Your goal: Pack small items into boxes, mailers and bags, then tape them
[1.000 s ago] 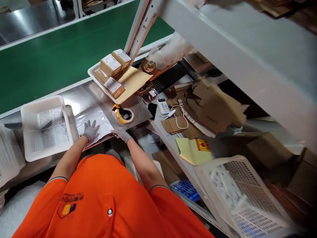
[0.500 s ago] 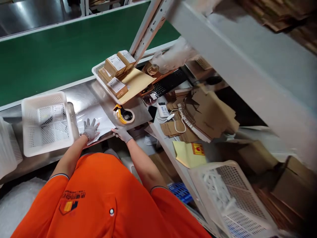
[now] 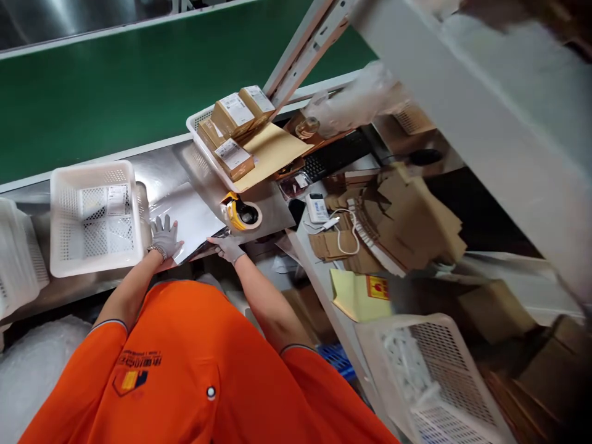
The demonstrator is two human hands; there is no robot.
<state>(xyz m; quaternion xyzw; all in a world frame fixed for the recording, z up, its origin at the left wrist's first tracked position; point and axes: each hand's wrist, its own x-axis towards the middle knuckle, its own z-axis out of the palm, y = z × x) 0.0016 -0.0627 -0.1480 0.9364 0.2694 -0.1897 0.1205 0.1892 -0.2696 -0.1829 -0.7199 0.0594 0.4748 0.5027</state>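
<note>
A flat white plastic mailing bag (image 3: 187, 213) lies on the metal bench, a dark strip showing along its near right edge. My left hand (image 3: 165, 236), in a grey glove, rests on the bag's left part with fingers spread. At the near right corner, my gloved right hand (image 3: 226, 248) pinches the dark edge between thumb and fingers. A yellow tape dispenser (image 3: 235, 213) with a roll of tape sits just beyond my right hand. Left of the bag stands a white perforated basket (image 3: 56, 216) holding something in clear plastic with a label.
Behind, a white basket (image 3: 198, 145) carries labelled cardboard boxes (image 3: 235, 114) and a yellow envelope (image 3: 272, 154). A green conveyor belt (image 3: 115, 92) runs along the back. Flattened cardboard (image 3: 407, 222) covers the right table. A slanting shelf beam (image 3: 467, 123) crosses the upper right.
The view has shifted, so most things sit further right. More of the bag's dark edge shows beside my right hand. My left hand lies slightly closer to the left basket, still spread.
</note>
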